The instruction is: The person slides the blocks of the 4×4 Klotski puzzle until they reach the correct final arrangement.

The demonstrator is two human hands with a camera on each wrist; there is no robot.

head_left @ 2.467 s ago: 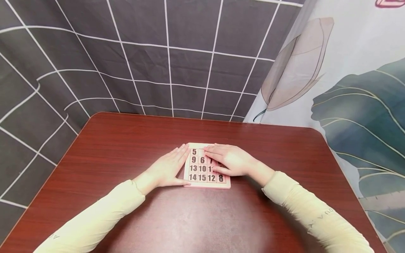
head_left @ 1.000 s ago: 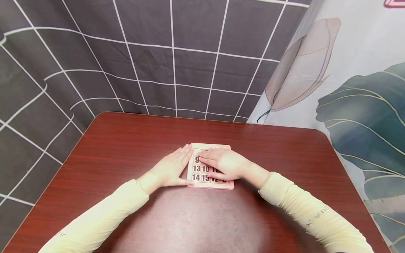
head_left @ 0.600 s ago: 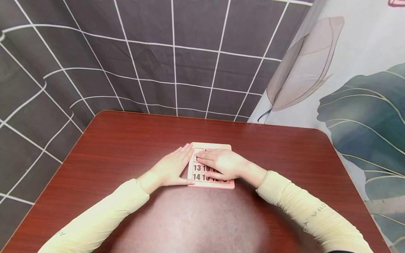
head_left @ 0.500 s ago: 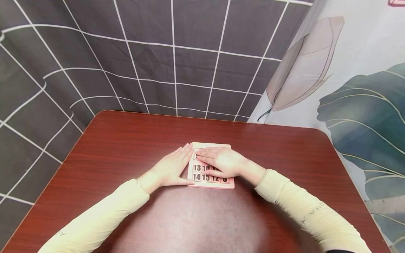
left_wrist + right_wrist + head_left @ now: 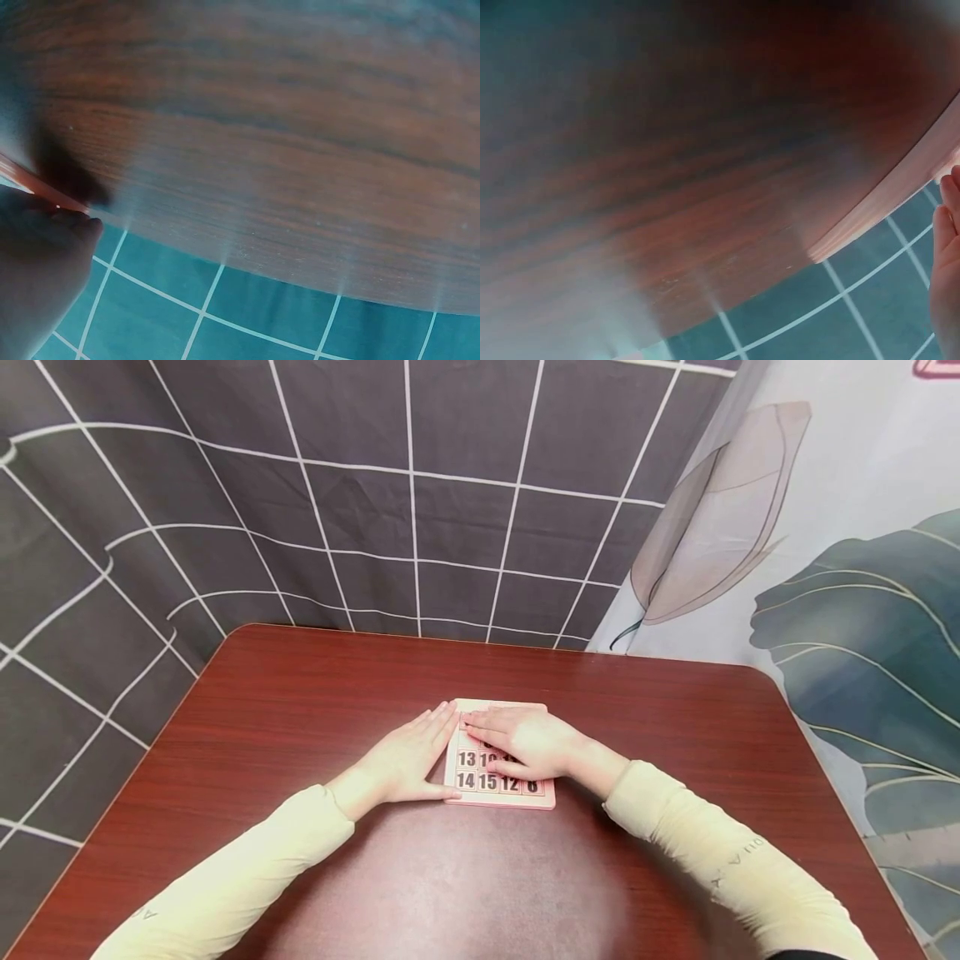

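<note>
1. Head: the number puzzle (image 5: 487, 782) lies flat on the counter (image 5: 337, 685), right of the left hand (image 5: 405, 758) and partly beneath the right hand (image 5: 534, 745), the nearer; nearly square, no clear long axis; left thumb and fingers spread along its edge; right fingers extended over its tiles.
2. Left wrist: left hand beside the puzzle's edge; grip unclear.
3. Right wrist: right fingers beside the puzzle's side.
</note>
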